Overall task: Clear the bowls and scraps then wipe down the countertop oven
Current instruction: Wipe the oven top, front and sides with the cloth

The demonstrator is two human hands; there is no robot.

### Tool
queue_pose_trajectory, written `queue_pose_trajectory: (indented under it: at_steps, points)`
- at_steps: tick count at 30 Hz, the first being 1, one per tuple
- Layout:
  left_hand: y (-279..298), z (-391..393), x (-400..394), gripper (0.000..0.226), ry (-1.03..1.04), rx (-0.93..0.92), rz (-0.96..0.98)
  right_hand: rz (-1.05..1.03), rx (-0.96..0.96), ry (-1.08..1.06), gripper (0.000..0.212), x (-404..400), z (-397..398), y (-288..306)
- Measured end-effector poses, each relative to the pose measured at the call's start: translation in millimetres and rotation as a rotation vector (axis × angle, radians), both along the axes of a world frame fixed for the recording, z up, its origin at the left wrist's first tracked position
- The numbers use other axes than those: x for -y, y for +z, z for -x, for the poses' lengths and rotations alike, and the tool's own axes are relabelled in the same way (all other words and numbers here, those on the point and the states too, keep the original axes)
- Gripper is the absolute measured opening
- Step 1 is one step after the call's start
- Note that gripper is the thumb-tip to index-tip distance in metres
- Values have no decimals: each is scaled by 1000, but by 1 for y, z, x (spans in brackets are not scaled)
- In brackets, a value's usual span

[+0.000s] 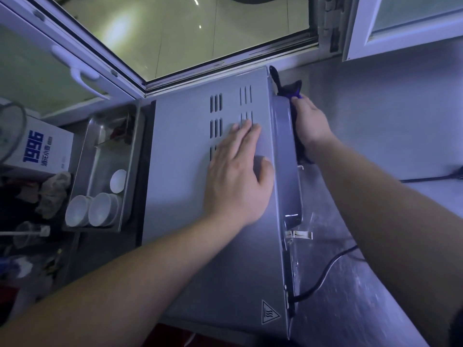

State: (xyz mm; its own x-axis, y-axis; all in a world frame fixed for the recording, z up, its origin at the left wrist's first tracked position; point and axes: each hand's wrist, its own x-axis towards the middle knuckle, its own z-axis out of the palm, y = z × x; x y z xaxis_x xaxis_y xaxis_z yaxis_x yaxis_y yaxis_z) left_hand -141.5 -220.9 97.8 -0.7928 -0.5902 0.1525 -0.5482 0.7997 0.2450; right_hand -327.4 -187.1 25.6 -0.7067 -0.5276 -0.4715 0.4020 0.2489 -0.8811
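Grey metal fills the middle of the frame: it is the top of the countertop oven [190, 221]. The left hand [238, 171] lies flat on this top with its fingers spread out and loose, holding nothing. Its fingertips reach the thin vent slots [215, 116] cut into the metal. Just to the right, the right hand [309, 121] is closed around a dark purple cloth [292, 90] and presses it against the oven's far side, over the edge. The ends of the cloth stick out above and below the hand.

A black cord [325, 271] comes out of the oven low on the right and curls over the shiny counter [363, 296]. A small triangle sticker [269, 315] with wavy lines sits near the oven's bottom corner.

Left of the oven, right beside it, stands a steel tray [100, 161] with white bowls [100, 209] in it. Further left sits a white box [40, 154] with blue writing. An open window [175, 33] takes up the upper middle of the frame.
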Motion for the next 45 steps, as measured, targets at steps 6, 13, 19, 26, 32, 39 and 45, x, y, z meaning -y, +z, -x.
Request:
queue_pose_trajectory:
  at_steps: [6, 13, 19, 26, 32, 39, 45]
  points:
    - [0, 0, 1, 62, 1, 2, -10, -109, 73, 61, 33, -1, 1, -27]
    - [0, 0, 1, 61, 4, 2, -17, -138, 162, -8, 25, -20, -23, -37]
    - [-1, -1, 1, 60, 2, -8, -2, -93, 122, -10, 43, -56, -65, -46]
    - [-1, -1, 0, 59, 9, -14, -1, -90, 177, -29, 53, -95, -106, -41]
    - [0, 0, 1, 58, 18, 2, -10, -102, 234, -1, 40, -112, -125, -36]
    - [-1, -1, 0, 56, 20, 1, -1, 42, 431, -106, 37, -116, -135, -19]
    - [-1, -1, -1, 57, 13, -8, -4, 49, 306, -69, 33, -113, -132, 13]
